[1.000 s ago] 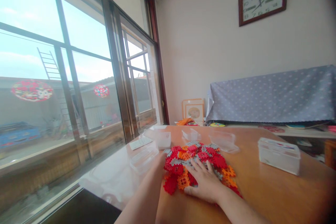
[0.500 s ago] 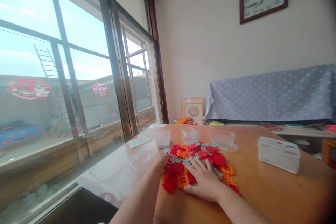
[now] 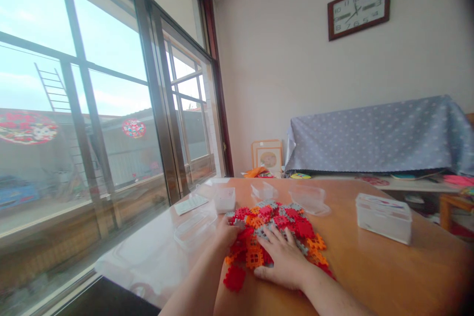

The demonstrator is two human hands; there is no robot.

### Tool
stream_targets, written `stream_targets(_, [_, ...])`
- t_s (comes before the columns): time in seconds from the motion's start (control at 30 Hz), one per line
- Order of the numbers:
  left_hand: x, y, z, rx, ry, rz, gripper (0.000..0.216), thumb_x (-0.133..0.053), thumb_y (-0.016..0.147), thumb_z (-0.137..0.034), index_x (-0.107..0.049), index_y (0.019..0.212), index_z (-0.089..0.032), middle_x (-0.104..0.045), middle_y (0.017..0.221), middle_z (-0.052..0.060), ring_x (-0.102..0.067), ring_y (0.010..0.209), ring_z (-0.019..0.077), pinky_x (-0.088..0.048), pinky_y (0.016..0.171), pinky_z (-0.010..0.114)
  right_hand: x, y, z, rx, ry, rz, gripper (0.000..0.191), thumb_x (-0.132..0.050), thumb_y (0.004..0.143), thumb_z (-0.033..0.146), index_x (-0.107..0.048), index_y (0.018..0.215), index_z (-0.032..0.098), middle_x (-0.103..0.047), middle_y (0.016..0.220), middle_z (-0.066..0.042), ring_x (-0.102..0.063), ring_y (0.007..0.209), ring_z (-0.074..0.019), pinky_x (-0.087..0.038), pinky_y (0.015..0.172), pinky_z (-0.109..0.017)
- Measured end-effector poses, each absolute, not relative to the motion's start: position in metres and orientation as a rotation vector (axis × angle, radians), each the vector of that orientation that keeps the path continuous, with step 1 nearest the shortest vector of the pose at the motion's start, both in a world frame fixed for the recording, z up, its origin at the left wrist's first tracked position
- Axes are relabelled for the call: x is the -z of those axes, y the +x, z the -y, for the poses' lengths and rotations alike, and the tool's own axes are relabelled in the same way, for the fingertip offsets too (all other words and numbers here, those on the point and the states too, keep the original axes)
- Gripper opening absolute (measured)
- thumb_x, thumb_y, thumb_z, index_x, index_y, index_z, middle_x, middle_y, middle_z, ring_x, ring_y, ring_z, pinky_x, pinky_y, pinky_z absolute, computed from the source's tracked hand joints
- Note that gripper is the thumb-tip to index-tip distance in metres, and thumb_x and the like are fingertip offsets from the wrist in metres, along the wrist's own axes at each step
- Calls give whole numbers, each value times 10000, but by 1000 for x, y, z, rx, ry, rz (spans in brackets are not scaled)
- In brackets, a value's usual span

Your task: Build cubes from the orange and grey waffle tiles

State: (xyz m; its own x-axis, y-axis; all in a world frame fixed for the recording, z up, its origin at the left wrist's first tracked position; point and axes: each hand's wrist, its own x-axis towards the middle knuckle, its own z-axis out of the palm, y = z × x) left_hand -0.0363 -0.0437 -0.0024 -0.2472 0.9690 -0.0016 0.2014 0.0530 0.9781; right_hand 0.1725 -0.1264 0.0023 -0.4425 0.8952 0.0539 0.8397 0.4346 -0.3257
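A heap of toothed plastic building tiles (image 3: 263, 214) in red, orange and grey lies spread on the wooden table (image 3: 355, 281). My right hand (image 3: 283, 259) rests palm down on the near side of the heap, its fingers spread over grey and red tiles, gripping none. At the heap's left edge is my left hand (image 3: 226, 233), laid against the tiles; its fingers are partly hidden, and those that show look stretched out. An orange tile (image 3: 255, 258) and a red tile (image 3: 234, 278) lie between my forearms.
Clear plastic boxes (image 3: 309, 200) stand behind the heap, with a white box (image 3: 224, 200) at its back left. A clear lidded box (image 3: 384, 218) sits to the right. An open clear container (image 3: 195, 224) lies left of my left hand, near the window (image 3: 118, 123).
My left hand has come more into view at the heap's left edge. Some tiles by it have shifted toward me. My right hand stays spread on the heap. The camera view has turned slightly.
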Motion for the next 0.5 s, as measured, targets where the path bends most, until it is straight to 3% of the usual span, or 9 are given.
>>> stream_targets(0.2, [-27, -35, 34, -1323, 1190, -1565, 216, -788, 672, -228, -605, 778, -185, -588, 574, -25, -575, 536, 123, -398, 486, 203, -6, 173, 128, -421, -1498, 2478, 1020, -516, 725, 850, -317, 1562, 301, -74, 1685, -89, 24, 1530, -418, 148, 1152, -652])
stream_targets(0.5, [-67, 1, 6, -1165, 1293, -1513, 426, -745, 758, -554, -639, 841, -151, -631, 649, 16, -604, 558, 128, -415, 488, 208, -4, 178, 125, -419, -1468, 2476, 1005, -527, 735, 834, -283, 1570, 330, -102, 1681, -88, -77, 1520, -442, 131, 1152, -662])
